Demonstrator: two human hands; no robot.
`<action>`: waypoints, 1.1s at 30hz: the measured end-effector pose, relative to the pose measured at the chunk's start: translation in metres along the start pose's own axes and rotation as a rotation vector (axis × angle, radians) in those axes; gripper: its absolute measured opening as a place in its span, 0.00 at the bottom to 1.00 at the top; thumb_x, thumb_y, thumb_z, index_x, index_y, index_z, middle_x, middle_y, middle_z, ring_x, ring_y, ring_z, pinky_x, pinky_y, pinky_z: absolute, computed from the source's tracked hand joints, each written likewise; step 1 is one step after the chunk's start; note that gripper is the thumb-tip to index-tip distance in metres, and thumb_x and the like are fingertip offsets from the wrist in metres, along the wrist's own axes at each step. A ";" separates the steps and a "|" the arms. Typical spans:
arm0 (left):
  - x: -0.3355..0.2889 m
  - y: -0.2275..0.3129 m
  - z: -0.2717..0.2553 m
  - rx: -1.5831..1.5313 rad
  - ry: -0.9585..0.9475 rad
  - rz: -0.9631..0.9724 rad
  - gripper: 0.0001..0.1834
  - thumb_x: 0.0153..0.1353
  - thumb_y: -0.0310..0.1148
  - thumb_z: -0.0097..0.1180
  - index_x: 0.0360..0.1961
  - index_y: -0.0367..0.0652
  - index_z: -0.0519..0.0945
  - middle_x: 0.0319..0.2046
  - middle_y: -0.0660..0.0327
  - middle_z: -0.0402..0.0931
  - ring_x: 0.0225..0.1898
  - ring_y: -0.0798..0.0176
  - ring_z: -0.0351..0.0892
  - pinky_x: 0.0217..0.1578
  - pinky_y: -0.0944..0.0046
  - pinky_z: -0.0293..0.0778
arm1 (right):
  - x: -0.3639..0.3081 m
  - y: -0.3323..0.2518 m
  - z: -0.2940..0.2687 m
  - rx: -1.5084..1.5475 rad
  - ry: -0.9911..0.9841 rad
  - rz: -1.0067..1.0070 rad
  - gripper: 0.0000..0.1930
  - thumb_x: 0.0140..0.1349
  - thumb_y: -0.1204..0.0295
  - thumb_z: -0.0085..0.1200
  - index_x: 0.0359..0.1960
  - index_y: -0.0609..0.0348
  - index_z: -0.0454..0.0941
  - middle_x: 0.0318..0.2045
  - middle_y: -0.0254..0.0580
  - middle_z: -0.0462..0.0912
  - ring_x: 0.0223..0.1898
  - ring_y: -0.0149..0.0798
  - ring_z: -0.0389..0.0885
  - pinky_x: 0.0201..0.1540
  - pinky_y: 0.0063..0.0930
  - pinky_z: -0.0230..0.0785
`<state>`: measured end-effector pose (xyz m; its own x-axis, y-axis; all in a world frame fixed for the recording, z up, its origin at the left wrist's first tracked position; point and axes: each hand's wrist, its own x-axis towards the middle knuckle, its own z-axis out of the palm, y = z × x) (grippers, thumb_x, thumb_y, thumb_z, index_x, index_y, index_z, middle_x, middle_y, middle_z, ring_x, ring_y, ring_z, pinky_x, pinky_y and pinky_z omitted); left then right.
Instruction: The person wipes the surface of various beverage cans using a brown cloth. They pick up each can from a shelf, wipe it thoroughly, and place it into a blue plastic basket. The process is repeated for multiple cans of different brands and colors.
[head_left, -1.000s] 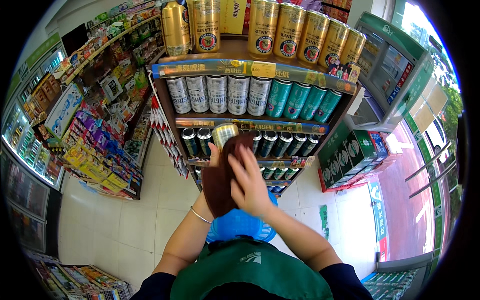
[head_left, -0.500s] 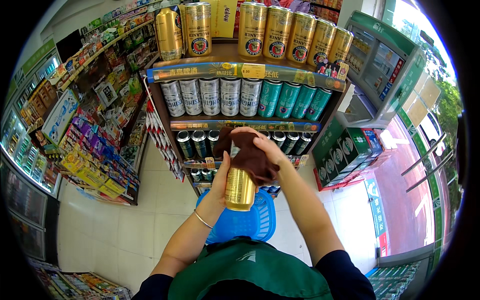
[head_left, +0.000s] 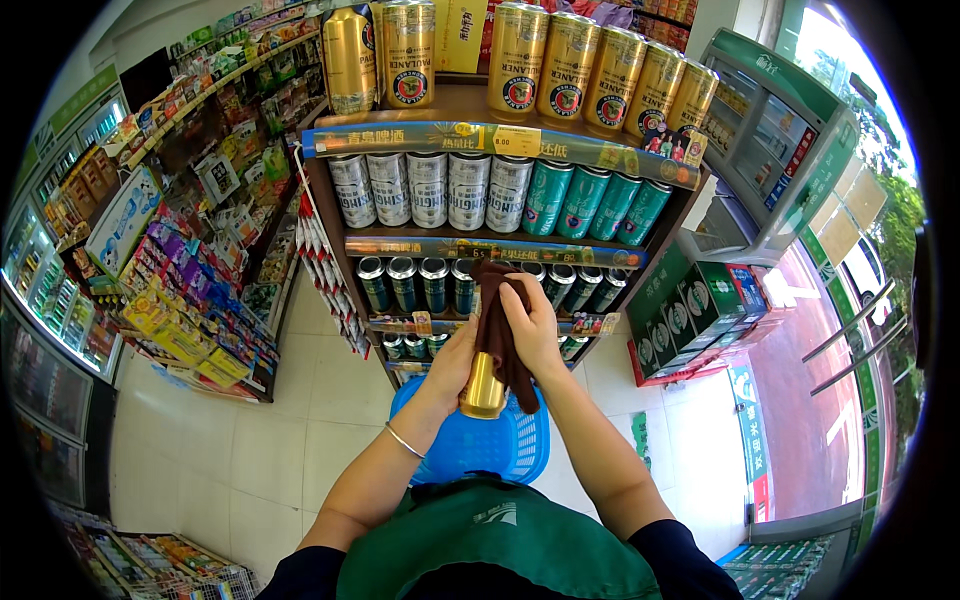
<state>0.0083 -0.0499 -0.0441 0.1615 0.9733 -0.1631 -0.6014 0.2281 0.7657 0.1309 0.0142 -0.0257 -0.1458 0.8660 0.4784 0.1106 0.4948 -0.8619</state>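
My left hand [head_left: 458, 360] is closed round the left side of a gold beer can [head_left: 484, 388], which I hold tilted in front of the shelf. A dark brown cloth [head_left: 497, 335] is draped over the can's upper part and right side, hiding most of it. My right hand [head_left: 533, 325] grips the cloth and presses it against the can. Below the can is a blue plastic basket [head_left: 450, 445]. On the top shelf stand several more gold cans [head_left: 565, 75], with a gap among them.
Silver cans [head_left: 428, 190] and teal cans [head_left: 590, 200] line the second shelf, dark green cans [head_left: 404, 285] the third. Snack racks [head_left: 200, 280] stand to the left. On the right are stacked green cartons [head_left: 690, 315], an upright cooler [head_left: 770, 150] and a glass door.
The brown cloth has shifted from over the can's top to hang down its right side. My right hand has moved down along the can. The view has shifted slightly.
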 end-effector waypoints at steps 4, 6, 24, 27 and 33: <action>0.007 -0.003 -0.007 -0.070 0.072 0.118 0.29 0.68 0.53 0.40 0.58 0.39 0.67 0.50 0.57 0.74 0.48 0.62 0.77 0.46 0.61 0.76 | -0.029 -0.024 0.012 0.455 -0.042 0.124 0.31 0.62 0.76 0.51 0.67 0.57 0.54 0.61 0.41 0.63 0.59 0.34 0.65 0.60 0.27 0.58; 0.018 -0.007 -0.014 -0.256 -0.077 0.228 0.23 0.66 0.48 0.50 0.51 0.40 0.69 0.43 0.60 0.75 0.43 0.66 0.76 0.43 0.66 0.75 | -0.048 -0.016 0.021 0.405 -0.032 0.156 0.33 0.63 0.75 0.51 0.68 0.57 0.52 0.63 0.41 0.61 0.61 0.33 0.63 0.61 0.26 0.57; 0.037 -0.055 -0.083 0.905 0.113 0.406 0.41 0.41 0.35 0.73 0.55 0.39 0.65 0.48 0.53 0.75 0.50 0.56 0.76 0.50 0.60 0.71 | -0.110 0.177 -0.006 0.314 0.082 0.962 0.13 0.66 0.73 0.49 0.50 0.62 0.73 0.40 0.42 0.81 0.38 0.37 0.80 0.40 0.28 0.74; 0.029 -0.104 -0.112 0.921 0.163 0.229 0.43 0.41 0.35 0.73 0.57 0.40 0.63 0.49 0.53 0.74 0.50 0.55 0.75 0.50 0.58 0.72 | -0.160 0.206 -0.022 0.459 0.299 1.055 0.13 0.63 0.73 0.54 0.48 0.64 0.73 0.39 0.42 0.81 0.36 0.37 0.81 0.38 0.28 0.75; 0.041 -0.200 -0.186 0.718 0.359 -0.102 0.38 0.40 0.30 0.70 0.54 0.41 0.64 0.48 0.54 0.74 0.49 0.56 0.76 0.47 0.57 0.74 | -0.220 0.244 -0.031 0.485 0.332 1.314 0.14 0.64 0.72 0.52 0.49 0.63 0.71 0.41 0.44 0.80 0.38 0.41 0.81 0.40 0.32 0.76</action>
<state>-0.0100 -0.0511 -0.3196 -0.1465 0.9252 -0.3499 0.0718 0.3628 0.9291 0.2205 -0.0527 -0.3360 0.0363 0.6770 -0.7351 -0.3669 -0.6752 -0.6399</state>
